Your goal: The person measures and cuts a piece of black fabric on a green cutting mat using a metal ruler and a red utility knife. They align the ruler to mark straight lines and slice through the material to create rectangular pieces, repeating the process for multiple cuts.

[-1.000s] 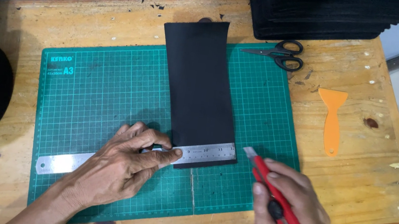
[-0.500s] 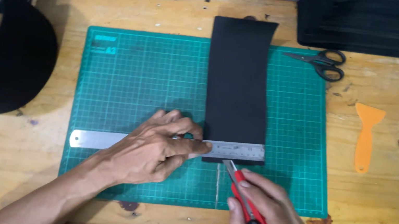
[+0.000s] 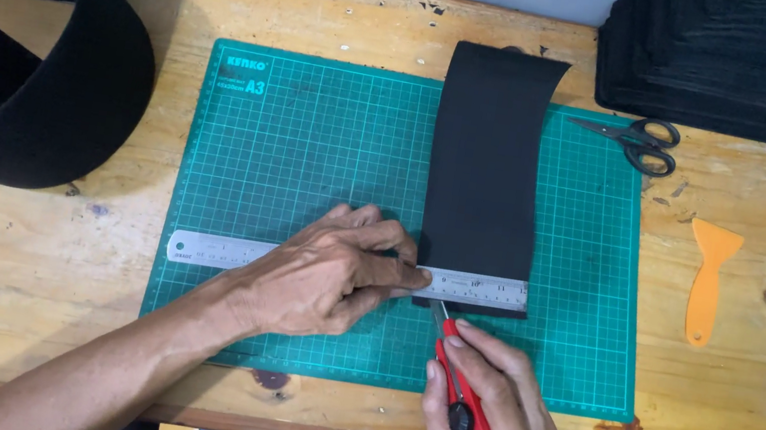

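Nearest the front edge of the wooden table [image 3: 10, 271], the right hand [image 3: 496, 409] was clenched around a red utility knife [image 3: 464, 414], slim plastic body with a black round knob. Its thin metal blade tip pointed away from the person and met the near edge of the steel ruler [image 3: 226, 251], at the lower left corner of the black strip [image 3: 485, 175].

The left hand [image 3: 329, 273] lay flat on the ruler, palm down, fingers spread and pressing rather than wrapped around it; the fingertips [image 3: 414, 276] reached the strip's left edge. The ruler, a narrow flat band of brushed metal, ran parallel to the front edge across the strip's near end.

The strip was matte black sheet material, a long rectangle, lying on the right half of the green cutting mat [image 3: 314, 134], a gridded rubbery rectangle. The strip's far end overran the mat's far edge and curled up slightly.

On bare, scuffed wood toward the right edge lay an orange plastic scraper [image 3: 707, 279], flat and flared at its far end. Beyond it, black-handled scissors [image 3: 637, 142]. At the far right corner stood a stack of black sheets [image 3: 749, 68]. At the left edge, a large roll of black material [image 3: 68, 87], curved and smooth.
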